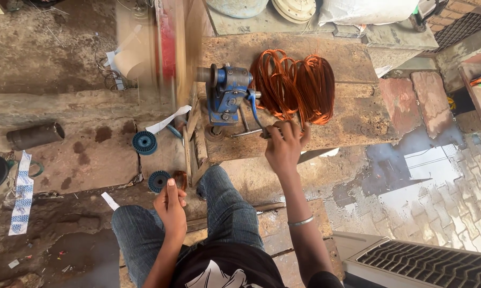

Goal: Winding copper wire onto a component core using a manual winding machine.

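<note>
Centre frame: the right hand (284, 144) is closed around the crank handle (251, 132) of a blue hand winder (227, 96) fixed to the worn bench (352, 117), beside loose coils of copper wire (293, 88). Lower left of centre, the left hand (171, 205) is raised with fingers pinched together, seemingly tensioning thin wire too fine to see; two blue spools (144, 143) lie on the floor nearby.

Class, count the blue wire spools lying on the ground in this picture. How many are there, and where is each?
2. One blue spool lies on the ground left of the blue winding machine. The other lies nearer the person, just beside the left hand. More may be hidden.
</note>
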